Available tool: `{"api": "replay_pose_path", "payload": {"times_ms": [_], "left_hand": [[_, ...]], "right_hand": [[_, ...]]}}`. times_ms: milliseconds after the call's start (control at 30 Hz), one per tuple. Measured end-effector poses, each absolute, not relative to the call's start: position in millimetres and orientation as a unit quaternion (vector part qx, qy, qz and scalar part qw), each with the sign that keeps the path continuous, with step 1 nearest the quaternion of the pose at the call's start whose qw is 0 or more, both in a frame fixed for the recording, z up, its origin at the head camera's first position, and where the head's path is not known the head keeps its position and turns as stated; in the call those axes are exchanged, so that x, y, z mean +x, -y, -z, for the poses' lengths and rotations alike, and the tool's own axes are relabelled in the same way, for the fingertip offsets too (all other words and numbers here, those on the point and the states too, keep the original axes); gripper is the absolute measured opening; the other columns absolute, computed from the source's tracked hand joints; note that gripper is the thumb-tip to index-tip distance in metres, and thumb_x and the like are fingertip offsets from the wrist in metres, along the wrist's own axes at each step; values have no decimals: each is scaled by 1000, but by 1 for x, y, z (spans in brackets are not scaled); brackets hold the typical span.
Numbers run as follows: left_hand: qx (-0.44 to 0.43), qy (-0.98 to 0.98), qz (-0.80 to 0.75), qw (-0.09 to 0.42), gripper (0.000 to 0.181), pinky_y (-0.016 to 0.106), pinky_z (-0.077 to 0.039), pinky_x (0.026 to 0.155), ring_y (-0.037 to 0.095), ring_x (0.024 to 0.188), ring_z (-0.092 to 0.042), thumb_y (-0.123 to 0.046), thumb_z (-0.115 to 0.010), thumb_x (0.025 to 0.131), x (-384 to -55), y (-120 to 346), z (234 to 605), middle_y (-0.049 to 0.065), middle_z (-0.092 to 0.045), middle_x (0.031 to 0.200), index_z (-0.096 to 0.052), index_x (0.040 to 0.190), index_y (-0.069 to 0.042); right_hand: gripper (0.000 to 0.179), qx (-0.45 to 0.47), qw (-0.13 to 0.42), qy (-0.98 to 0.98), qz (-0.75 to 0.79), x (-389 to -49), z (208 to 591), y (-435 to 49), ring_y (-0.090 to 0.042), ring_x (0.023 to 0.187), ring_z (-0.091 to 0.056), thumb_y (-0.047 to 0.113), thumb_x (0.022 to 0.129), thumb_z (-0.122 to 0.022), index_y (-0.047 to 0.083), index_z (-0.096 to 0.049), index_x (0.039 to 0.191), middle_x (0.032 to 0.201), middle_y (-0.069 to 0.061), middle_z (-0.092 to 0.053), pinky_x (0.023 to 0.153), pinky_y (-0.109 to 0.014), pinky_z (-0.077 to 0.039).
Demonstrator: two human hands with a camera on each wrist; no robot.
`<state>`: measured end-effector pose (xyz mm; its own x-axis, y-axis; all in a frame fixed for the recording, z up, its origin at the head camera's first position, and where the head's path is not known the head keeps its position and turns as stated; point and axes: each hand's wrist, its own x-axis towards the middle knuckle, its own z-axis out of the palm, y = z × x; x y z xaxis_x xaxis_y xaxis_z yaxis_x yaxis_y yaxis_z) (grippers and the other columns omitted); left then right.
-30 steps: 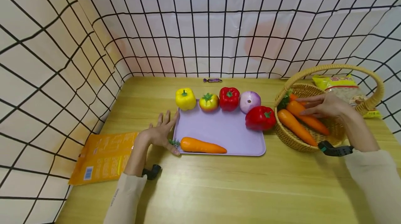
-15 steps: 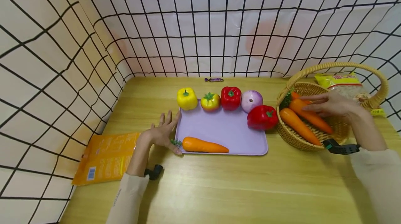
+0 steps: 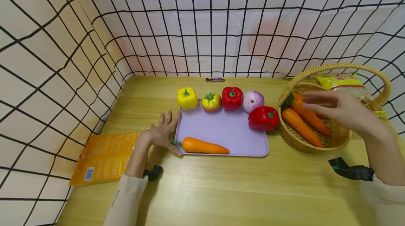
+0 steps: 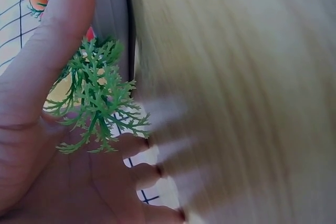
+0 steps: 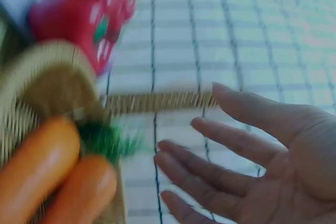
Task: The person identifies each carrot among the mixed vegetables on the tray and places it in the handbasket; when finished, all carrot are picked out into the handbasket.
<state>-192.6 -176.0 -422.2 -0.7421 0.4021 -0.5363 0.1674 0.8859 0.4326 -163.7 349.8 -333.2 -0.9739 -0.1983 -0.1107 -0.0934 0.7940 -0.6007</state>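
Observation:
My left hand [image 3: 162, 135] rests with fingers spread at the left edge of the lilac tray [image 3: 221, 127]. Its thumb lies by the green leaves [image 4: 100, 93] of a carrot [image 3: 204, 146] along the tray's front edge. Over the wicker basket [image 3: 292, 143], my right hand [image 3: 343, 108] hovers with fingers extended and holding nothing. Carrots lie in the basket, the front carrot [image 3: 302, 127] plainly visible; the hand hides part of the rest. Along the tray's back sit a yellow bell pepper [image 3: 187, 98], a tomato [image 3: 211, 102], a red bell pepper [image 3: 232, 98] and a purple onion [image 3: 253, 102].
Another red bell pepper [image 3: 263, 118] lies on the tray's right edge, beside the basket. The basket's tall handle [image 3: 338, 66] arches behind the right hand. An orange packet [image 3: 104, 159] lies left, a yellow-green bag [image 3: 340, 81] behind the basket, a wrapped candy [image 3: 215, 79] at the back.
My right hand has lifted off the carrots in the basket, its wrist coming up and nearer, with the fingers parted from them. The left hand has stayed at the tray.

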Motion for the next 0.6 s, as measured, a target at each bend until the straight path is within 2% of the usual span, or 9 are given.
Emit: {"api": "replay_pose_path", "payload": {"times_ms": [33,100,200,300,400,533,600], "left_hand": [[157,-915,-182,323,150,84,5,115,49,154,29,-55,-92,69,-193,176,422,22,32,167,18,165,-21],[157,-915,-183,323,150,84,6,115,48,154,29,-55,-92,69,-193,176,422,22,32,167,18,165,-21],[156,-915,-183,323,150,84,6,115,49,154,29,-55,-92,69,-193,177,422,22,31,167,18,165,-21],[152,-916,-182,322,150,84,5,115,49,154,28,-55,-93,69,-193,179,422,22,31,167,17,165,-20],[152,-916,-183,322,150,84,4,115,49,154,28,-55,-93,68,-192,178,422,22,31,167,16,165,-20],[154,-916,-184,323,149,84,4,114,50,154,27,-54,-93,69,-192,176,421,22,30,168,16,165,-20],[155,-916,-181,321,149,84,4,115,50,154,26,-55,-93,69,-192,175,421,22,30,168,16,165,-21]], "right_hand": [[42,-83,68,-940,324,-158,332,-343,19,99,-57,29,103,-66,19,-63,143,127,7,-74,76,-8,-49],[35,-97,48,-930,351,-149,331,-323,12,99,-62,25,101,-69,23,-68,136,121,16,-74,79,-7,-49],[33,-135,53,-920,363,-141,333,-288,0,102,-66,27,100,-70,25,-70,133,121,9,-75,84,-12,-52],[38,-178,91,-900,387,-140,344,-246,-8,108,-69,31,98,-73,24,-68,135,123,3,-75,89,-19,-55],[48,-226,128,-872,416,-143,363,-205,-19,114,-70,31,95,-76,20,-65,140,129,-1,-74,97,-35,-58],[54,-279,171,-836,440,-146,387,-158,-32,123,-65,27,96,-75,14,-60,146,143,-8,-66,107,-54,-52],[53,-286,191,-823,452,-148,397,-138,-34,125,-63,24,96,-74,13,-60,146,146,-9,-64,110,-58,-49]]}}
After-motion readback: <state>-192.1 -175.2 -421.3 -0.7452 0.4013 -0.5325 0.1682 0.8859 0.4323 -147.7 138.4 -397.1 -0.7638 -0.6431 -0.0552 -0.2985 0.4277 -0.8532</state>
